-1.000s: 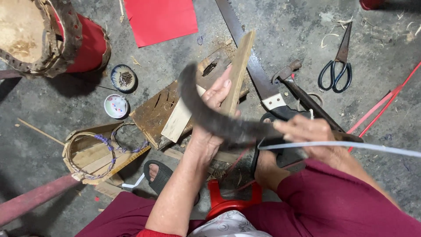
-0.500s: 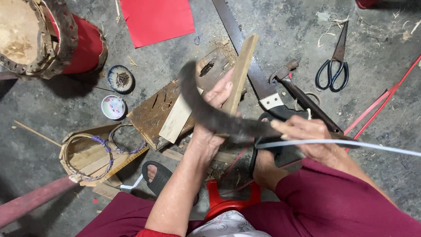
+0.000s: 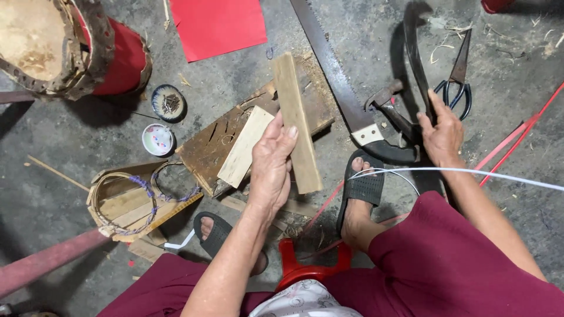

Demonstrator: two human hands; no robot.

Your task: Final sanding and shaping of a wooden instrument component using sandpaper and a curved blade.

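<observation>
A flat wooden slat (image 3: pixel 296 123) is being gripped by the left hand (image 3: pixel 271 161), fingers closed round it, above the chopping board (image 3: pixel 211 147). A dark curved blade (image 3: pixel 416 64) is being clasped by the right hand (image 3: pixel 440 138). The slat should be steadied against the board, fingers kept clear.

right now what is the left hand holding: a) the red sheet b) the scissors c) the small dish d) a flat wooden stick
d: the left hand is closed around a flat wooden stick, held over the worn board, while the scissors lie on the floor beyond the right hand, which grips a dark curved blade.
</observation>
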